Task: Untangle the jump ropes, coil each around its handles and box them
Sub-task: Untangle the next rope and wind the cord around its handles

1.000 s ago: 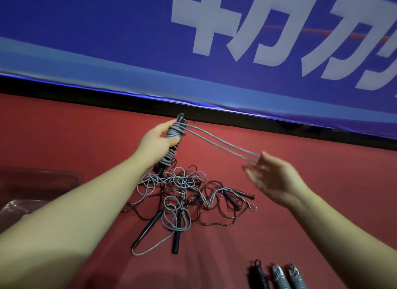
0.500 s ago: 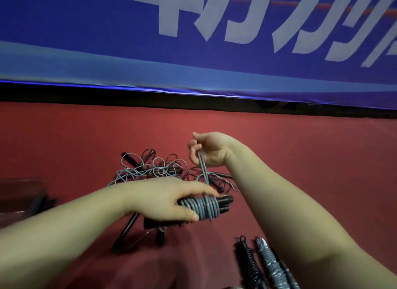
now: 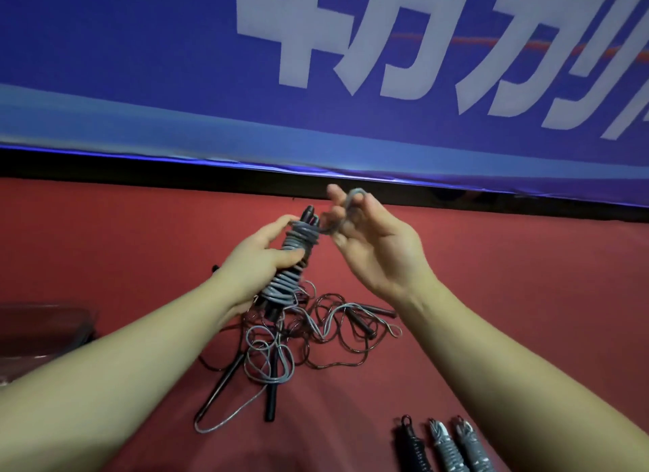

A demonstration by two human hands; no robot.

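Gripping the grey coiled rope [image 3: 293,254] round its handles, your left hand [image 3: 258,261] holds it tilted above the tangle [image 3: 326,327] on the red floor. Your right hand [image 3: 377,250] curls its fingers round the last loop [image 3: 352,199], just right of the bundle's top. You look to be finishing this coil. Next move likely calls for tucking that loop over the handle end, kept taut. Three wound ropes [image 3: 440,443] lie near right. Clear box [image 3: 52,326] at left, contents unclear.

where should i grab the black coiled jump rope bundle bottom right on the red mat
Grip the black coiled bundle round its wrapped middle, probably from above on its free left side: it lies flat, two grey coiled bundles crowd its right.
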